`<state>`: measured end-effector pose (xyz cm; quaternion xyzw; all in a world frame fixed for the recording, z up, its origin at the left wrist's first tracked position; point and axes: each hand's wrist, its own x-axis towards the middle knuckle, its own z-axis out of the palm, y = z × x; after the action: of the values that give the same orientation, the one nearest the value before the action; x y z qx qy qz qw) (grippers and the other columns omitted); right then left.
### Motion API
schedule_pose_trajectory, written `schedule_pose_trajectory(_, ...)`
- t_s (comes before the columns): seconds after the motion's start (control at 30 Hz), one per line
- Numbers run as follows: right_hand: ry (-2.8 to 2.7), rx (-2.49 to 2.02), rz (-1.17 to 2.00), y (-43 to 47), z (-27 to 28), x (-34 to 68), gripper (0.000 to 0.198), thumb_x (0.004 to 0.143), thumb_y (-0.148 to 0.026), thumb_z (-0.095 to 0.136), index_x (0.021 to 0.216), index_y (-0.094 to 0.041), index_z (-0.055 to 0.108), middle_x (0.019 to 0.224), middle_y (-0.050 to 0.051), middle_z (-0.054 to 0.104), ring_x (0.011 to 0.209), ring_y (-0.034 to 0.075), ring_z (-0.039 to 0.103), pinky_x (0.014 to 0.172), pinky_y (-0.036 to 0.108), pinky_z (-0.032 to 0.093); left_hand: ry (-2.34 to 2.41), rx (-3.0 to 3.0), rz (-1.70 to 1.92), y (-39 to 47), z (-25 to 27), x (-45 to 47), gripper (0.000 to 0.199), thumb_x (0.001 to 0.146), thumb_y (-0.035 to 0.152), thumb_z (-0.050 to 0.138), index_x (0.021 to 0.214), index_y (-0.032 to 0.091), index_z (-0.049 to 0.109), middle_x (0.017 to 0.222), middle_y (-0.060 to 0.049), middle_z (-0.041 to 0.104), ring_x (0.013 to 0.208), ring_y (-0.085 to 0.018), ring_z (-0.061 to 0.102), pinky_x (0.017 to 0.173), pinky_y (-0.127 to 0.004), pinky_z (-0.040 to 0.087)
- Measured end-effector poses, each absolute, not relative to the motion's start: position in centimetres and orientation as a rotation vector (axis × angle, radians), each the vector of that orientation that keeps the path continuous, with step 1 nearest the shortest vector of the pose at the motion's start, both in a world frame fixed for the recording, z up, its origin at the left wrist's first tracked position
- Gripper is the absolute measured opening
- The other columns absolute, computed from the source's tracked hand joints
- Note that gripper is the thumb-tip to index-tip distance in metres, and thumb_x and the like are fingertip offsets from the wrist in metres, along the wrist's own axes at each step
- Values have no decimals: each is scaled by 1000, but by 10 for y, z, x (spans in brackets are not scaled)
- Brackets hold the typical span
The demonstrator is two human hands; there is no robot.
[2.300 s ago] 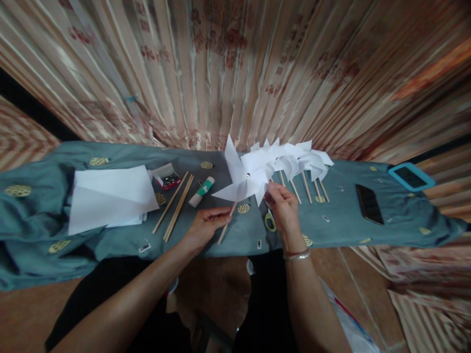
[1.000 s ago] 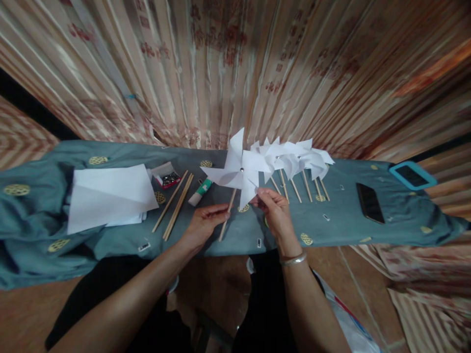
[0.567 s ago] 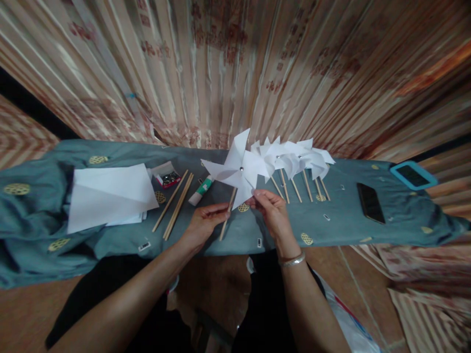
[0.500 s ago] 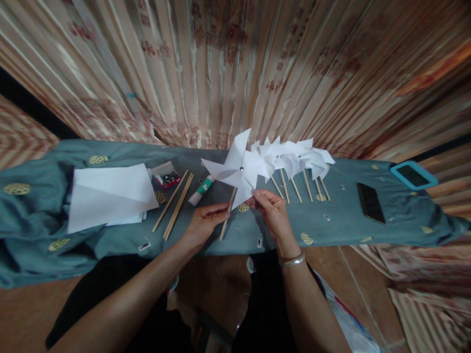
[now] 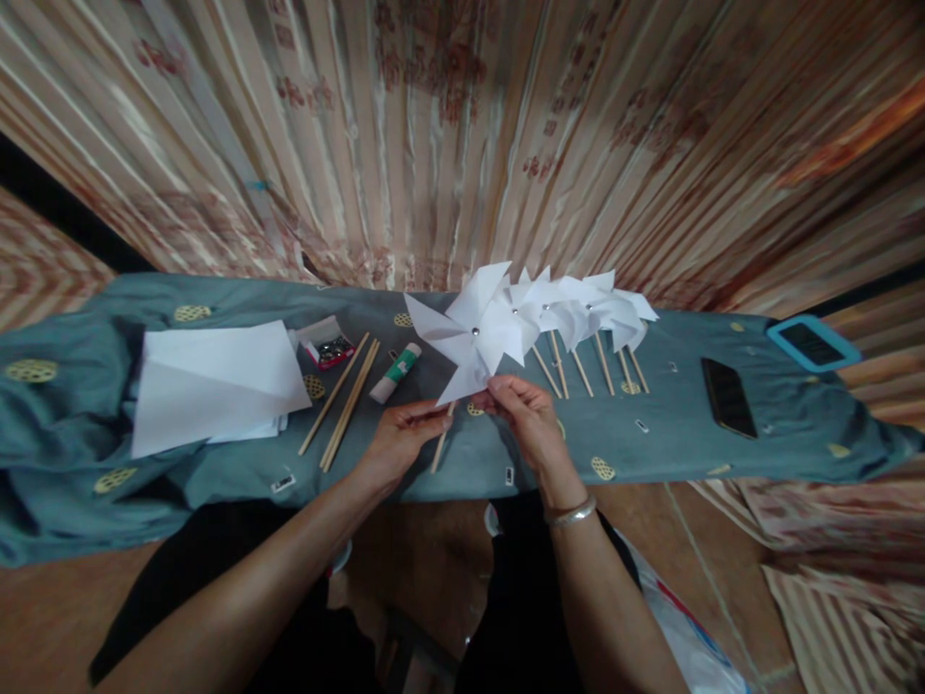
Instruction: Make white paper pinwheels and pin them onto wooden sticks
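A white paper pinwheel (image 5: 476, 308) with a round silver pin at its centre is held up over the cloth. My left hand (image 5: 399, 439) pinches its wooden stick (image 5: 441, 445) between thumb and fingers, below the blades. At the pinwheel's lower right edge, my right hand (image 5: 531, 414) has thumb and fingertips closed on a paper blade. One lower blade points down toward the left fingertips and covers the stick's upper part. Just behind and to the right, several finished white pinwheels (image 5: 605, 306) lie overlapping in a row, their sticks toward me.
Left on the green patterned cloth (image 5: 672, 434) are a stack of white paper (image 5: 217, 386), an open box of pins (image 5: 332, 349), loose wooden sticks (image 5: 351, 407) and a glue stick (image 5: 396, 372). At right lie a dark phone (image 5: 728, 397) and a blue-framed device (image 5: 813, 344). A curtain (image 5: 448, 145) hangs behind.
The pinwheel's blades have turned a little clockwise, the lower tip swinging left. My right hand has shifted slightly left at the blade; my left hand stays on the stick.
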<state>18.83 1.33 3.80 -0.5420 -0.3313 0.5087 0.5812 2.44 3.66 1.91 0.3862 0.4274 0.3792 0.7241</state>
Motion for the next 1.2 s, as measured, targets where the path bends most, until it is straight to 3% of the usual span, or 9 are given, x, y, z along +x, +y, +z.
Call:
schedule_pose_trajectory(0.43, -868, -1276, 1204, 13, 34, 185, 26, 67, -48, 76, 66, -23, 71, 61, -2, 69, 59, 14, 61, 65, 28, 49, 902, 878, 842, 36, 21, 25, 36, 54, 31, 84, 87, 17, 78, 96, -9, 77, 103, -28, 66, 101, -41, 43)
schedule_pose_trajectory(0.87, -925, -1267, 1218, 14, 36, 178, 29, 69, -50, 74, 62, -22, 70, 59, -1, 68, 59, 13, 60, 65, 26, 48, 949, 843, 819, 34, 19, 25, 41, 51, 35, 86, 86, 16, 78, 93, -9, 77, 95, -26, 69, 98, -41, 46)
schedule_pose_trajectory(1.2, -862, -1251, 1093, 10, 40, 195, 26, 68, -47, 76, 70, -21, 73, 59, 0, 69, 56, 12, 59, 60, 26, 47, 975, 844, 858, 39, 17, 23, 39, 50, 34, 86, 84, 17, 78, 93, -8, 77, 92, -25, 68, 95, -40, 48)
